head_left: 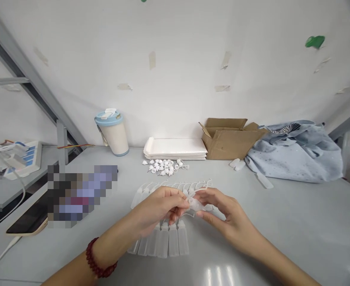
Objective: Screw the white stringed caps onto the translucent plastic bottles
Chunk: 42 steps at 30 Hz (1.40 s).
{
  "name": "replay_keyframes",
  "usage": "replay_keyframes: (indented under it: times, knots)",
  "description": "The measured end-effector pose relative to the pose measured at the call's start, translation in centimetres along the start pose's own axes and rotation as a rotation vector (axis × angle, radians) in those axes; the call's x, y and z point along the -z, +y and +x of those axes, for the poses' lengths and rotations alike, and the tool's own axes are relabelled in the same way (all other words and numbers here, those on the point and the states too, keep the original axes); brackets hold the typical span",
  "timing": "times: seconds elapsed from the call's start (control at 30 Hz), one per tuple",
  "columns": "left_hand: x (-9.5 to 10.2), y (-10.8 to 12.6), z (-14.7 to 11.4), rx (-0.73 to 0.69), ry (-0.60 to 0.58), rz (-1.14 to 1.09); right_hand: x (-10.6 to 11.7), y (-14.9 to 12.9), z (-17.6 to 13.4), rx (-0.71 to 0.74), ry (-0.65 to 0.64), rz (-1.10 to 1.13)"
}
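Note:
A small translucent plastic squeeze bottle (195,204) is held between my two hands above the table. My left hand (164,202) pinches its near-left end between thumb and fingers. Around the other end curl the thumb and fingers of my right hand (222,208). What the left fingertips cover cannot be made out. Beneath my hands lie two rows of similar bottles: the front row (162,242) points toward me, and the back row (137,196), with thin cap straps, is partly hidden by my left hand. Behind them is a heap of small white nozzle caps (163,167).
Against the wall stand a cream cup (113,135) with a blue lid, a stack of white padded envelopes (176,149) and an open cardboard box (231,143). Grey-blue cloth (297,155) lies right, near loose bottles (264,180). A phone (30,214) with a cable is left.

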<state>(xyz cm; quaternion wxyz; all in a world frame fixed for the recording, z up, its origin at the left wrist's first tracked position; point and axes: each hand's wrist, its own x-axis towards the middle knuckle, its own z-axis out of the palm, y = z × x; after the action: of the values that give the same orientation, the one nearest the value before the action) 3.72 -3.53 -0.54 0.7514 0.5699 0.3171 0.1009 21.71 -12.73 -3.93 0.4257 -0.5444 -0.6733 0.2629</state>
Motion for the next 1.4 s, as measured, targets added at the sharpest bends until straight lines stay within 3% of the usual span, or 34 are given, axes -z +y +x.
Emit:
replay_keyframes:
  times: [0.3, 0.53, 0.67, 0.93, 1.1, 1.2, 1.4]
  knots:
    - [-0.2, -0.1, -0.2, 0.008, -0.056, -0.057, 0.0, -0.4, 0.2, 0.068, -0.047, 0.045]
    - [-0.3, -0.2, 0.0, -0.004, 0.001, 0.048, 0.0, -0.6, 0.2, -0.101, -0.056, 0.193]
    - [-0.3, -0.5, 0.3, -0.026, 0.097, 0.164, -0.1, -0.6, 0.3, -0.2, -0.067, 0.306]
    - [-1.2, -1.5, 0.0, -0.503, 0.412, 0.702, 0.1, -0.7, 0.8, -0.293, -0.057, 0.547]
    - [-1.3, -2.3, 0.1, -0.862, 0.365, 1.021, 0.3, -0.9, 1.0, -0.345, -0.038, 0.594]
    - [-1.2, -2.6, 0.2, -0.933, 0.358, 1.122, 0.3, -0.9, 0.9, -0.349, -0.033, 0.618]
    - [-1.6, -2.9, 0.2, -0.948, 0.381, 1.155, 0.2, -0.6, 1.1, -0.336, -0.001, 0.647]
